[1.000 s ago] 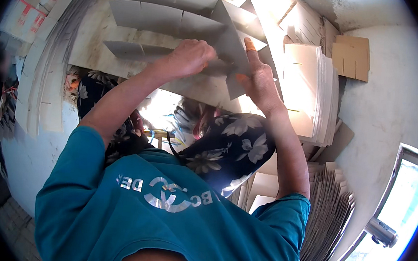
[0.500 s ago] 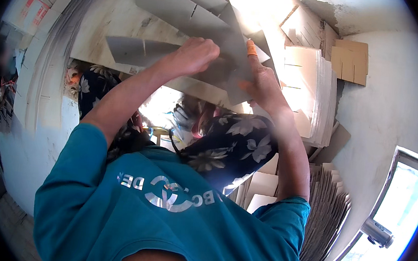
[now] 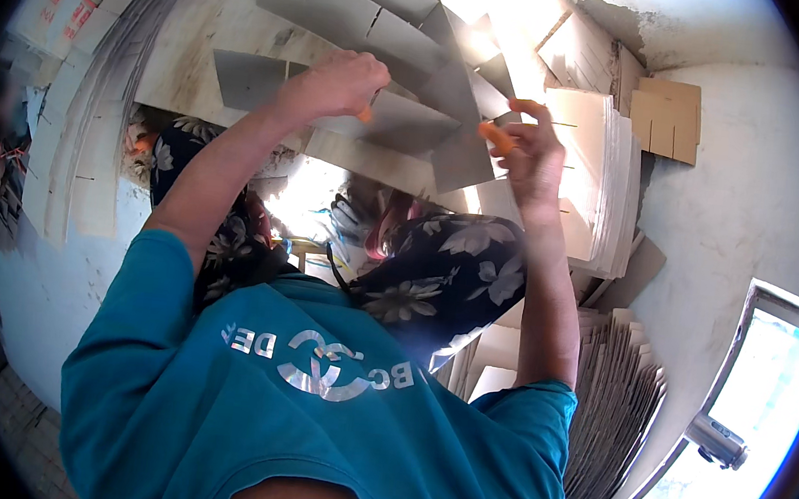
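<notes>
My left hand (image 3: 338, 84) is closed at the top edge of the nearest grey cardboard strip (image 3: 415, 124), and an orange finger cover shows on one fingertip. This strip stands on edge and meets a grey cross strip (image 3: 464, 165) at its right end. Farther off, more upright slotted strips (image 3: 330, 11) join the same cross strip, forming a divider grid on a pale wooden board (image 3: 188, 65). Just right of the cross strip, my right hand (image 3: 533, 161) is raised with bent fingers apart and nothing visibly in it. It wears orange finger covers too.
A stack of pale slotted cardboard sheets (image 3: 581, 185) stands to the right, with a brown slotted piece (image 3: 665, 121) against the wall. Many strips are packed upright (image 3: 614, 401) at lower right. Long cardboard sheets (image 3: 96, 128) lean at left, near a printed carton (image 3: 55, 6).
My right hand has let go of the cross strip and moved right, away from it. My left hand has shifted left and slightly up along the nearest strip.
</notes>
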A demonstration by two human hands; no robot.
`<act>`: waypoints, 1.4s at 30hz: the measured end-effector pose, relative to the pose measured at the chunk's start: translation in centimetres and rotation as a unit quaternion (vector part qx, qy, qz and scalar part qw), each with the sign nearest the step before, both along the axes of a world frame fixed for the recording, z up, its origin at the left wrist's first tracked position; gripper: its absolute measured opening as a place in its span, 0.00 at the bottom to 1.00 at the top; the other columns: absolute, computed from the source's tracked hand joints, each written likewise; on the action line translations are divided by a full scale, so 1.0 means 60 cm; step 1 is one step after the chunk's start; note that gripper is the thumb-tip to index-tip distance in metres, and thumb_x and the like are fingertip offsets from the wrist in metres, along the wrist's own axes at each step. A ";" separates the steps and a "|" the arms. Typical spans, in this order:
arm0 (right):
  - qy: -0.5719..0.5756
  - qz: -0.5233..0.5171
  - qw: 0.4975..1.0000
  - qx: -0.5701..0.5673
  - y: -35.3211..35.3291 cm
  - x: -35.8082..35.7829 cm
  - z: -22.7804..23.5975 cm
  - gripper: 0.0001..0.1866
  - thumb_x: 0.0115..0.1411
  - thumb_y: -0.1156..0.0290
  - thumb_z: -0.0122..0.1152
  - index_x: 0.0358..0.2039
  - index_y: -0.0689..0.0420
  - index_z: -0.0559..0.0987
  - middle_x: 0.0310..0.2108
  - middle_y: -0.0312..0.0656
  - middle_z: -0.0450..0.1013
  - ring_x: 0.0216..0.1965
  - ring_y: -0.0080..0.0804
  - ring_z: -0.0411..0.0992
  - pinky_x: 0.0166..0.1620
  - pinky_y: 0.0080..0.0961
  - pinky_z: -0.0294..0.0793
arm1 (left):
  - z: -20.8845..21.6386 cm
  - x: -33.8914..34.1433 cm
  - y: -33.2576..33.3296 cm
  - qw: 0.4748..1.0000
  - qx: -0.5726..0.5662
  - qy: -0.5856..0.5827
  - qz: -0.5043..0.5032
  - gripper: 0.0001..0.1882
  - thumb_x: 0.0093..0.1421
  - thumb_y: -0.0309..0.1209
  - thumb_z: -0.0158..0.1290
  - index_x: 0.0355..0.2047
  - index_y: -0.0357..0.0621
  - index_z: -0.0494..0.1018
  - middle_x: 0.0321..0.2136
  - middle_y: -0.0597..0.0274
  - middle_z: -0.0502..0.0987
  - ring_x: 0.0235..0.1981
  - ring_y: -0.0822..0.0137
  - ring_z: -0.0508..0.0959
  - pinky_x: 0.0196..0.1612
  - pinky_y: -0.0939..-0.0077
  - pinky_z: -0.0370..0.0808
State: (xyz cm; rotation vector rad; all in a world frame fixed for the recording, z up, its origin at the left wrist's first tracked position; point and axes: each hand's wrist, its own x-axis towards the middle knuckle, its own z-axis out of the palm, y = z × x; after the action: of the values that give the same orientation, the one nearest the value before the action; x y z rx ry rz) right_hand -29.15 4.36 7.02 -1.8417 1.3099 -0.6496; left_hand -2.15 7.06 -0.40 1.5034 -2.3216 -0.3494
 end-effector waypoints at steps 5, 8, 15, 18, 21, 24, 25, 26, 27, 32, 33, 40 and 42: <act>-0.044 -0.150 0.987 -0.037 0.024 -0.027 0.012 0.06 0.57 0.74 0.60 0.26 0.64 0.76 0.21 0.37 0.73 0.19 0.18 0.68 0.22 0.16 0.66 | -0.006 0.014 0.028 0.999 -0.037 -0.030 0.013 0.06 0.42 0.22 0.55 0.21 0.38 0.69 0.20 0.50 0.72 0.30 0.48 0.76 0.32 0.55 0.71; 0.074 -0.095 0.992 -0.031 0.027 -0.047 -0.013 0.08 0.58 0.78 0.51 0.34 0.65 0.78 0.25 0.38 0.74 0.25 0.20 0.71 0.24 0.16 0.68 | -0.014 0.000 0.044 0.989 -0.133 0.036 0.055 0.05 0.42 0.20 0.53 0.21 0.38 0.69 0.21 0.49 0.73 0.30 0.48 0.76 0.31 0.55 0.72; -0.068 -0.100 0.964 0.238 0.039 0.000 -0.074 0.19 0.45 0.74 0.64 0.40 0.62 0.76 0.32 0.39 0.75 0.31 0.26 0.73 0.32 0.23 0.73 | -0.025 -0.002 0.036 0.997 -0.025 0.037 0.059 0.08 0.43 0.24 0.55 0.25 0.38 0.70 0.27 0.50 0.75 0.33 0.49 0.77 0.35 0.56 0.73; -0.116 -0.192 0.955 0.193 0.059 0.047 -0.130 0.17 0.44 0.69 0.70 0.34 0.61 0.78 0.28 0.40 0.77 0.27 0.25 0.72 0.29 0.29 0.71 | -0.026 -0.014 0.027 0.993 -0.074 0.074 0.057 0.09 0.42 0.25 0.56 0.26 0.39 0.71 0.28 0.50 0.75 0.33 0.48 0.77 0.35 0.56 0.73; -0.057 -0.218 0.974 -0.004 0.024 0.033 -0.226 0.18 0.39 0.69 0.75 0.31 0.59 0.79 0.20 0.38 0.75 0.18 0.23 0.69 0.23 0.25 0.68 | -0.039 -0.040 0.022 0.988 -0.110 0.082 0.066 0.09 0.42 0.25 0.56 0.26 0.39 0.71 0.28 0.50 0.75 0.33 0.48 0.77 0.34 0.56 0.73; 0.015 -0.263 0.964 0.044 0.016 0.050 -0.236 0.24 0.34 0.65 0.78 0.33 0.57 0.79 0.25 0.37 0.77 0.25 0.22 0.72 0.29 0.25 0.72 | -0.040 -0.043 0.024 0.987 -0.102 0.089 0.090 0.06 0.43 0.23 0.53 0.24 0.39 0.71 0.25 0.49 0.75 0.31 0.47 0.77 0.33 0.55 0.73; 0.031 -0.261 0.964 -0.034 0.010 0.046 -0.249 0.24 0.34 0.64 0.78 0.34 0.56 0.79 0.26 0.36 0.77 0.27 0.22 0.73 0.31 0.25 0.72 | -0.039 -0.047 0.025 0.987 -0.101 0.089 0.092 0.05 0.43 0.22 0.52 0.24 0.39 0.71 0.24 0.48 0.75 0.31 0.47 0.77 0.32 0.54 0.73; 0.046 -0.258 0.958 -0.113 0.007 0.040 -0.262 0.25 0.34 0.64 0.78 0.34 0.56 0.79 0.28 0.35 0.77 0.29 0.23 0.74 0.33 0.24 0.73 | -0.038 -0.054 0.025 0.987 -0.101 0.089 0.092 0.04 0.43 0.22 0.51 0.23 0.39 0.70 0.23 0.48 0.75 0.30 0.47 0.77 0.32 0.54 0.73; 0.057 -0.249 0.948 -0.190 0.005 0.047 -0.269 0.25 0.34 0.63 0.78 0.35 0.55 0.79 0.29 0.34 0.77 0.32 0.23 0.74 0.35 0.24 0.73 | -0.039 -0.053 0.025 0.986 -0.101 0.086 0.097 0.03 0.44 0.21 0.50 0.22 0.39 0.70 0.22 0.47 0.74 0.29 0.46 0.77 0.32 0.54 0.73; -0.168 -0.100 0.978 -0.071 -0.004 0.012 -0.236 0.25 0.37 0.73 0.74 0.40 0.56 0.79 0.33 0.35 0.77 0.34 0.25 0.74 0.39 0.24 0.73 | -0.040 -0.051 0.028 0.983 -0.109 0.098 0.107 0.03 0.48 0.21 0.46 0.21 0.40 0.70 0.22 0.48 0.74 0.29 0.44 0.76 0.31 0.52 0.71; -0.199 -0.092 0.975 -0.045 -0.002 0.015 -0.224 0.24 0.37 0.74 0.73 0.39 0.57 0.79 0.33 0.35 0.77 0.33 0.25 0.74 0.39 0.24 0.73 | -0.037 -0.046 0.030 0.982 -0.124 0.101 0.105 0.03 0.48 0.21 0.46 0.20 0.40 0.70 0.22 0.48 0.74 0.28 0.44 0.76 0.31 0.52 0.71; -0.173 -0.034 0.984 -0.014 0.001 -0.008 -0.223 0.15 0.51 0.78 0.62 0.42 0.59 0.77 0.40 0.38 0.75 0.40 0.28 0.73 0.41 0.28 0.76 | -0.038 -0.045 0.021 0.980 -0.134 0.095 0.109 0.04 0.46 0.20 0.48 0.23 0.42 0.70 0.20 0.50 0.74 0.29 0.46 0.76 0.31 0.51 0.71; -0.039 -0.049 0.995 -0.081 0.010 -0.014 -0.248 0.16 0.51 0.76 0.64 0.42 0.59 0.77 0.40 0.38 0.75 0.39 0.26 0.72 0.40 0.26 0.75 | -0.034 -0.052 0.017 0.988 -0.088 0.068 0.107 0.04 0.45 0.21 0.50 0.24 0.41 0.71 0.22 0.50 0.75 0.31 0.47 0.77 0.34 0.53 0.71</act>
State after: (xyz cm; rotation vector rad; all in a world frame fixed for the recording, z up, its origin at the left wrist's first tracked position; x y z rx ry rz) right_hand -29.97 4.96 -7.86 -1.8680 1.3372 -0.8940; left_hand -5.29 8.09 -2.42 1.5701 -2.0073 -0.1800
